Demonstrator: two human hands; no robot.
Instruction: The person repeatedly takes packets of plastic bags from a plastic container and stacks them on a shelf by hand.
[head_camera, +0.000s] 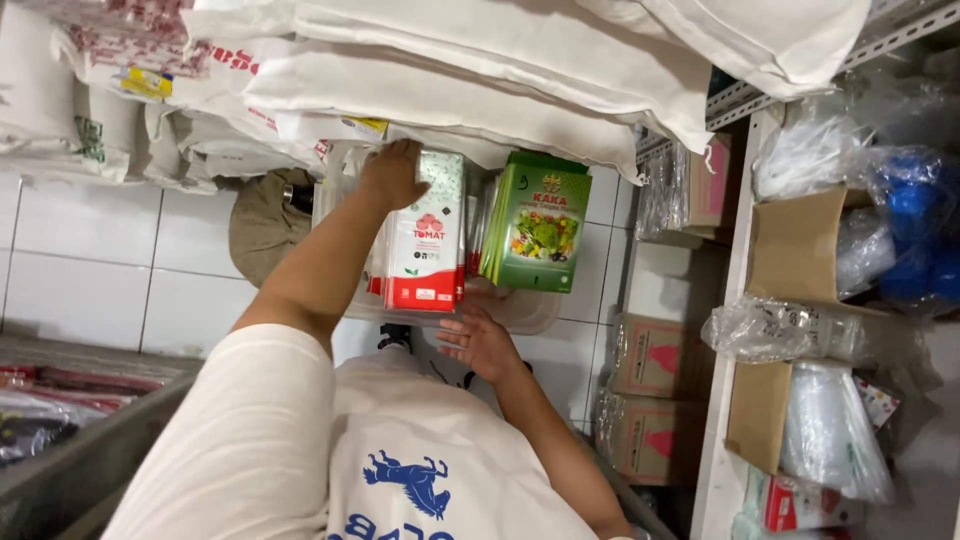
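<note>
Nearest the camera is the person's white shirt (400, 470) with a blue print, and both bare arms reach out from it toward a clear tub (520, 310) standing on the tiled floor (90, 260). The left hand (392, 172) rests on top of the white-and-red packets (425, 235), which stand upright in the tub; its fingers curl over their top edge, but whether they grip a packet or only press on it cannot be told. The right hand (482, 345) hovers open at the tub's near rim, fingers spread, holding nothing. Just beside the white-and-red packets stand the green packets (535, 220), also upright in the tub and touched by neither hand. Judging by this, the packets are already filed in rows and no packet is out of the tub; the sorting or picking looks at an early or middle stage. White sacks (450, 70) lie stacked behind, a shelf (735, 300) with boxes and bags stands to the right.
</note>
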